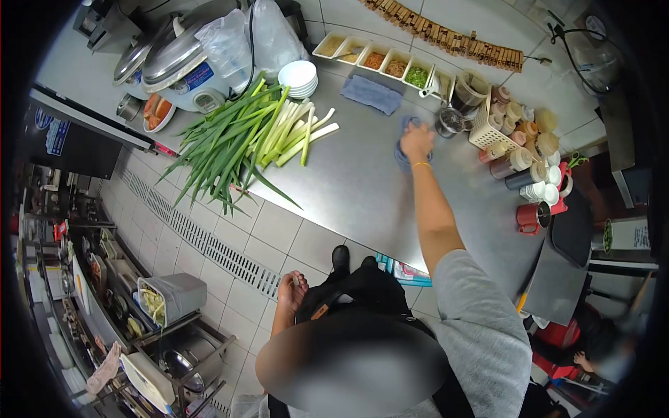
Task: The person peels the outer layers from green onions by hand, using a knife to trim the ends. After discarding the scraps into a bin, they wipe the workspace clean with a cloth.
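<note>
My right hand [418, 141] presses a crumpled blue cloth [404, 161] against the steel worktop [348, 188], its fingers bent over the fabric. Beside it, a clear dark-filled container [449, 120] stands to the right. Another blue cloth [371, 95] lies folded flat farther back on the worktop. My left hand [293, 289] hangs low near my waist, away from the table, with curled fingers; whether anything is inside them I cannot make out. A big pile of green onions [244, 139] lies across the left of the worktop, leaves hanging over its front edge.
Stacked white bowls [299, 78] and rice cookers [182, 66] stand behind the onions. Topping bins [374, 60] line the wall. A white basket [486, 129], sauce bottles [512, 162] and a red mug [534, 217] occupy the right side. Another person [592, 355] is at lower right.
</note>
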